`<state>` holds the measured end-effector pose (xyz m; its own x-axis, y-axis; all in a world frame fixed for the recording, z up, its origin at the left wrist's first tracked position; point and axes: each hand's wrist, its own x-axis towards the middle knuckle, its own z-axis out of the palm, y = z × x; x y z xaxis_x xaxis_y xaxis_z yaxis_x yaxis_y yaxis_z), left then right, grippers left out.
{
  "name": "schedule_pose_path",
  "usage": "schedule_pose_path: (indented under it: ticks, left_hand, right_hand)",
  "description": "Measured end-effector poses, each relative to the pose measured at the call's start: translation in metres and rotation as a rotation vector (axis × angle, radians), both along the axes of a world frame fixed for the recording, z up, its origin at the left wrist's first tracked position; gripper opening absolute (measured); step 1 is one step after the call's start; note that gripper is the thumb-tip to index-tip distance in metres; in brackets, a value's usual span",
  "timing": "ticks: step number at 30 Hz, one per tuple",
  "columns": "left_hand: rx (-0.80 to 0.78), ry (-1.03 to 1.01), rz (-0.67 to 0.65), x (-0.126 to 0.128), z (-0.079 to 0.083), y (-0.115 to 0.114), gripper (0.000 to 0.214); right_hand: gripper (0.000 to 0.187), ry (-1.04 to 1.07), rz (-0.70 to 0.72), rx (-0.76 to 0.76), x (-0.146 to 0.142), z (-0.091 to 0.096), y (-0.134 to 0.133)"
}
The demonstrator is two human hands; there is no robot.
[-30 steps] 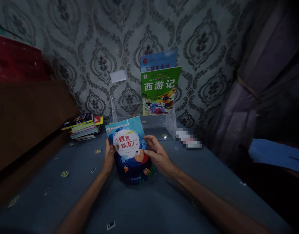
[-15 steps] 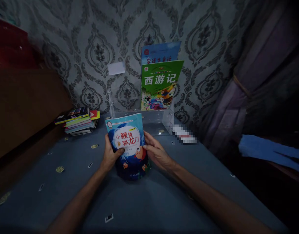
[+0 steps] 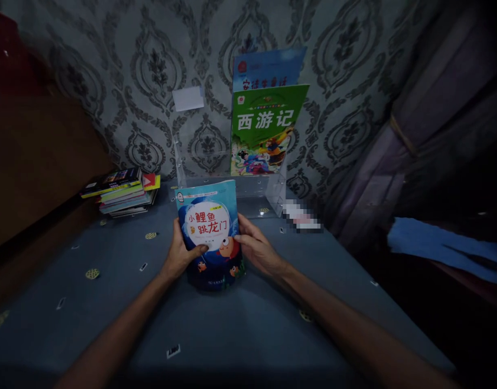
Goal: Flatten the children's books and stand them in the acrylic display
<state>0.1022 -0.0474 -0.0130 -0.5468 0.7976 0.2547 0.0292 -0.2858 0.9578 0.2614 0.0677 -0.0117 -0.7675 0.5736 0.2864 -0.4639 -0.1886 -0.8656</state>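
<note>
A blue picture book point(image 3: 210, 216) with red fish on its cover is held nearly upright above the table, front cover toward me. My left hand point(image 3: 181, 251) grips its left side, thumb across the cover and fingers behind. At the right edge my right hand point(image 3: 258, 246) closes on the book, its thumb on the front; the fingers behind are partly hidden. Beyond the book stands a clear acrylic rack point(image 3: 276, 194). In the rack's right part rest a green book point(image 3: 262, 140) and, behind it and higher, a light blue book point(image 3: 268, 65).
A stack of books point(image 3: 124, 194) lies at the left by a brown box point(image 3: 33, 167). A white card point(image 3: 188, 99) is at the rack's upper left. Right of the rack lies a pixelated item point(image 3: 300, 216). A purple curtain point(image 3: 378, 146) and blue cloth point(image 3: 430, 243) are farther right.
The camera view has shifted slightly, so the rack and stack appear higher and a little left. Both hands keep hold of the blue picture book, which has hardly moved.
</note>
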Motion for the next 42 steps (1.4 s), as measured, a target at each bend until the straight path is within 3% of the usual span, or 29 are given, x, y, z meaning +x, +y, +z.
schedule_pose_path:
  ticks: [5,9,15,21,25,28,33,37,42]
  left_hand:
    - [-0.034,0.040,0.039,-0.002,0.001,-0.001,0.083]
    - [-0.071,0.093,0.113,-0.003,-0.001,-0.002,0.081]
    - [-0.066,0.084,0.157,-0.008,-0.017,0.005,0.090]
    - [-0.096,0.094,0.170,-0.017,-0.029,0.007,0.093]
    - [-0.127,0.097,0.119,-0.014,-0.022,0.006,0.099]
    - [-0.115,0.095,0.086,-0.010,-0.009,0.004,0.091]
    - [-0.085,0.044,0.115,-0.016,0.010,0.005,0.067]
    - [-0.188,0.014,0.128,-0.030,0.005,0.012,0.062]
    - [-0.409,0.172,-0.183,-0.043,-0.006,0.015,0.070]
  right_hand:
    - [0.058,-0.028,-0.042,0.011,0.001,-0.006,0.006]
    - [0.061,-0.051,-0.077,0.108,0.004,-0.011,0.014]
    - [0.063,-0.079,-0.082,0.284,0.010,-0.010,0.023]
    - [0.066,-0.137,-0.087,0.290,0.014,-0.008,0.023]
    - [0.068,-0.181,-0.092,0.272,0.015,-0.012,0.026]
    - [0.068,-0.182,-0.095,0.267,0.015,-0.013,0.028]
    - [0.076,-0.227,-0.068,0.176,0.012,-0.007,0.020]
    - [0.064,-0.228,0.112,0.067,0.010,-0.006,0.009]
    - [0.043,-0.240,0.281,-0.151,0.010,-0.014,0.006]
